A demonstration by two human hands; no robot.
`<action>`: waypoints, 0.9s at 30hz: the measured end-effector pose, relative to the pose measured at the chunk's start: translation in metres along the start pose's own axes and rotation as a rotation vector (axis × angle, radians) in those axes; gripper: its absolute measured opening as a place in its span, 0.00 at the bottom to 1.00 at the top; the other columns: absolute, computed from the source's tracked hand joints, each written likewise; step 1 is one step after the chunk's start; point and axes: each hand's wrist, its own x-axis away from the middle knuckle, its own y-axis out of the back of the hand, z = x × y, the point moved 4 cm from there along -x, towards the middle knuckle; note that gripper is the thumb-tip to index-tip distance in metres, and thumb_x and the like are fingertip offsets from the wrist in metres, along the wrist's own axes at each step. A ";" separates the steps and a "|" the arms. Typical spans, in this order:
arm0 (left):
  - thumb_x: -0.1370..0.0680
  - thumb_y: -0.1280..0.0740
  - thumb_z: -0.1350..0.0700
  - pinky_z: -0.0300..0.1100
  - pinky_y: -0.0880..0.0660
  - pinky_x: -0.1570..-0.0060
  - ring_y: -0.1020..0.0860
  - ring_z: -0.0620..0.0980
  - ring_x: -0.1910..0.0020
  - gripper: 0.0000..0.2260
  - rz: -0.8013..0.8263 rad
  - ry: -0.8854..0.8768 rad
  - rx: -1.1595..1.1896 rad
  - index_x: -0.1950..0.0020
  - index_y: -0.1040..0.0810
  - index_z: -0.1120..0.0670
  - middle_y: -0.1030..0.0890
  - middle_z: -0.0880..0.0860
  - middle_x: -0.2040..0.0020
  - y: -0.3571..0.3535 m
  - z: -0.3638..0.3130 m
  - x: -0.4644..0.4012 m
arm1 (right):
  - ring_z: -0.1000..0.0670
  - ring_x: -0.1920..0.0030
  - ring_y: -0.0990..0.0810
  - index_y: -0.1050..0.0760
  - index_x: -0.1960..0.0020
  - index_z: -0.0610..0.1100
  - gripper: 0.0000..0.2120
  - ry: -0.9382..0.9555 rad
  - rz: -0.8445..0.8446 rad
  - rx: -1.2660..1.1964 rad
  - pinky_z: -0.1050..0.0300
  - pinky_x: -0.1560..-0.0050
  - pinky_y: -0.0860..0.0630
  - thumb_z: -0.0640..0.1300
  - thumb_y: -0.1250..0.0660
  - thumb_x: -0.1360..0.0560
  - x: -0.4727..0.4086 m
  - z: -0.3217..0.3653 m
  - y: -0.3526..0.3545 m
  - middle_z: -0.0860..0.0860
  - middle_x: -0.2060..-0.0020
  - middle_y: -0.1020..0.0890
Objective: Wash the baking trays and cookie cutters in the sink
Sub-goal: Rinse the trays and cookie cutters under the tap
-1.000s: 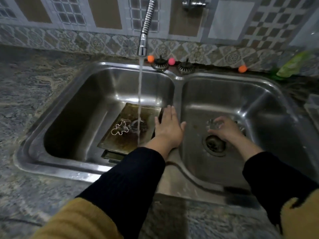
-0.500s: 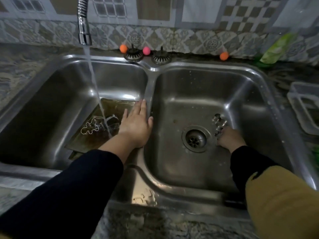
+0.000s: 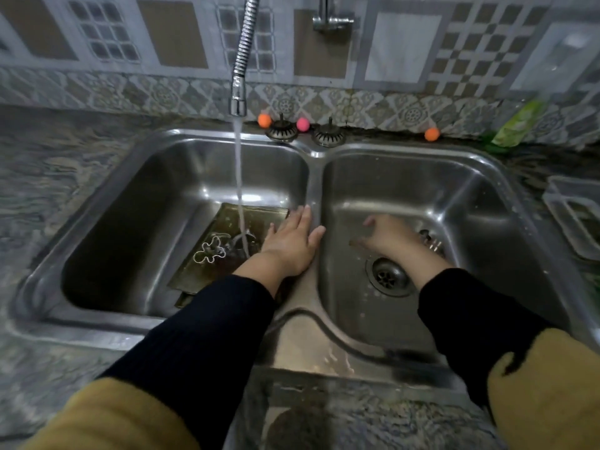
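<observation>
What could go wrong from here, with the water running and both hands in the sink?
1. The water stream lands on the baking tray near the left hand, so it may splash onto the dark sleeve.
2. The small cutters lie close to the open drain, and the moving right hand might knock one against it.
3. The tray lies tilted, so it may slide when pressed.

Your left hand lay flat on the divider, with the baking tray and the faucet's stream crowding its left. Beyond the tray, the left basin stood open. Your right hand had only a cookie cutter just to its right; the right basin ahead was free.
</observation>
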 end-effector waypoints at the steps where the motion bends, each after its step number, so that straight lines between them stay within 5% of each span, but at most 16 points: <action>1: 0.18 0.54 0.41 0.53 0.55 0.24 0.53 0.50 0.22 0.27 0.012 -0.004 0.016 0.21 0.55 0.50 0.54 0.50 0.20 0.004 0.010 0.002 | 0.45 0.40 0.23 0.25 0.38 0.48 0.17 0.048 -0.039 -0.025 0.59 0.47 0.30 0.46 0.32 0.26 0.004 0.024 0.003 0.47 0.40 0.22; 5: 0.19 0.43 0.46 0.54 0.45 0.26 0.46 0.56 0.24 0.23 0.013 0.079 -0.015 0.24 0.38 0.51 0.44 0.55 0.22 0.019 0.074 0.015 | 0.45 0.47 0.22 0.22 0.45 0.49 0.11 0.289 -0.105 -0.042 0.57 0.49 0.26 0.47 0.32 0.27 0.028 0.122 -0.004 0.48 0.49 0.20; 9: 0.21 0.40 0.48 0.57 0.45 0.26 0.49 0.59 0.23 0.28 0.124 0.255 0.031 0.23 0.44 0.51 0.49 0.57 0.22 0.017 0.149 0.024 | 0.46 0.46 0.21 0.21 0.45 0.45 0.11 0.422 0.135 0.003 0.57 0.47 0.27 0.42 0.32 0.27 0.044 0.190 -0.070 0.47 0.49 0.18; 12: 0.21 0.38 0.52 0.53 0.41 0.27 0.40 0.60 0.26 0.28 0.114 0.296 0.159 0.23 0.44 0.54 0.43 0.60 0.24 0.017 0.179 0.022 | 0.44 0.39 0.24 0.26 0.35 0.44 0.18 0.334 0.258 0.013 0.57 0.40 0.29 0.39 0.35 0.25 0.032 0.215 -0.122 0.44 0.38 0.22; 16: 0.20 0.40 0.56 0.52 0.36 0.30 0.34 0.60 0.29 0.25 0.198 0.290 0.223 0.24 0.41 0.59 0.37 0.61 0.26 0.013 0.192 0.019 | 0.40 0.33 0.29 0.34 0.28 0.43 0.22 0.037 0.207 -0.044 0.50 0.33 0.32 0.42 0.38 0.22 0.007 0.220 -0.153 0.41 0.29 0.33; 18: 0.20 0.40 0.57 0.53 0.33 0.32 0.32 0.60 0.31 0.22 0.175 0.279 0.226 0.27 0.36 0.58 0.35 0.60 0.28 0.013 0.194 0.017 | 0.40 0.40 0.24 0.26 0.34 0.43 0.16 -0.019 0.210 -0.156 0.50 0.41 0.24 0.41 0.38 0.22 -0.002 0.219 -0.163 0.41 0.30 0.31; 19: 0.21 0.39 0.56 0.52 0.32 0.34 0.30 0.60 0.33 0.20 0.153 0.272 0.236 0.29 0.33 0.58 0.33 0.60 0.30 0.015 0.194 0.017 | 0.42 0.49 0.20 0.24 0.37 0.43 0.13 -0.054 0.212 -0.259 0.53 0.52 0.19 0.40 0.38 0.21 -0.003 0.219 -0.166 0.40 0.32 0.28; 21: 0.21 0.37 0.54 0.48 0.29 0.38 0.26 0.59 0.38 0.17 0.119 0.242 0.252 0.34 0.26 0.57 0.28 0.59 0.34 0.018 0.192 0.016 | 0.48 0.65 0.22 0.23 0.41 0.40 0.11 -0.156 0.222 -0.492 0.63 0.75 0.22 0.37 0.40 0.20 0.001 0.221 -0.169 0.39 0.40 0.23; 22: 0.22 0.36 0.54 0.48 0.27 0.40 0.25 0.58 0.39 0.15 0.106 0.224 0.263 0.37 0.24 0.56 0.26 0.59 0.36 0.019 0.191 0.015 | 0.49 0.67 0.24 0.23 0.42 0.38 0.11 -0.224 0.222 -0.619 0.65 0.79 0.25 0.36 0.41 0.20 0.004 0.222 -0.169 0.39 0.44 0.22; 27: 0.20 0.40 0.54 0.46 0.26 0.45 0.22 0.57 0.44 0.13 0.011 0.278 0.501 0.41 0.22 0.58 0.21 0.58 0.41 0.029 0.188 0.015 | 0.51 0.68 0.22 0.23 0.43 0.37 0.10 -0.344 0.232 -0.942 0.66 0.74 0.24 0.37 0.40 0.20 0.018 0.223 -0.145 0.42 0.54 0.20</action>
